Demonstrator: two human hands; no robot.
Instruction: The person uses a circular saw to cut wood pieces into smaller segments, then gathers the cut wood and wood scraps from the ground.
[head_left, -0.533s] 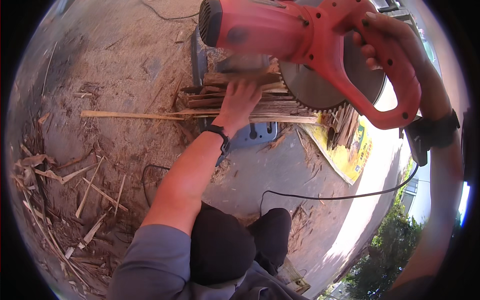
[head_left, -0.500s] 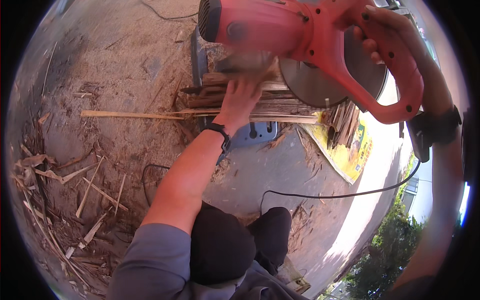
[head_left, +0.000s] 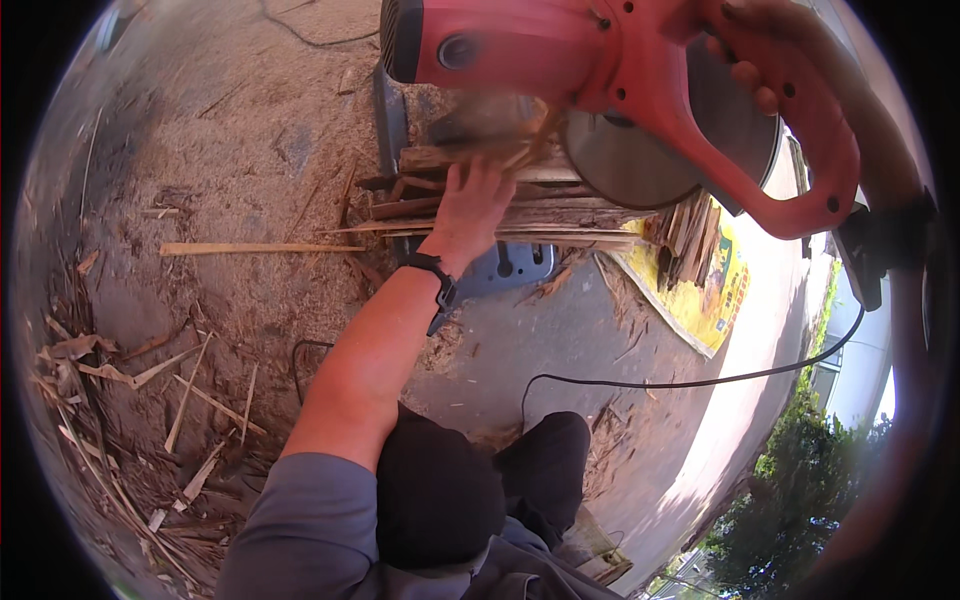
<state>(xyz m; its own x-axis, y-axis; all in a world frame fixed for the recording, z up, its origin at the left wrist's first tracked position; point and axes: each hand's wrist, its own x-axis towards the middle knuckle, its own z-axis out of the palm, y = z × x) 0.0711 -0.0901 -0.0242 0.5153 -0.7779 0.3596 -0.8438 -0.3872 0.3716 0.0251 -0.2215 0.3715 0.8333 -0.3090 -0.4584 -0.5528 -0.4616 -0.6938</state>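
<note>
Left hand (head_left: 472,210): fingers parted, atop long brown wooden strips (head_left: 575,214), seemingly remaining. At its two o'clock: right hand (head_left: 788,24), fingers wrapped round red plastic-cased saw (head_left: 520,48). Three o'clock: short brown wooden pieces (head_left: 690,238), seemingly done.

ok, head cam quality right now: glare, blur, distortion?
Head view: fisheye bends straight edges, corners black. Head view: bright light bleaches the pavement at right. Head view: individual teeth on the saw blade can't be made out; left hand reads fairly clear.
</note>
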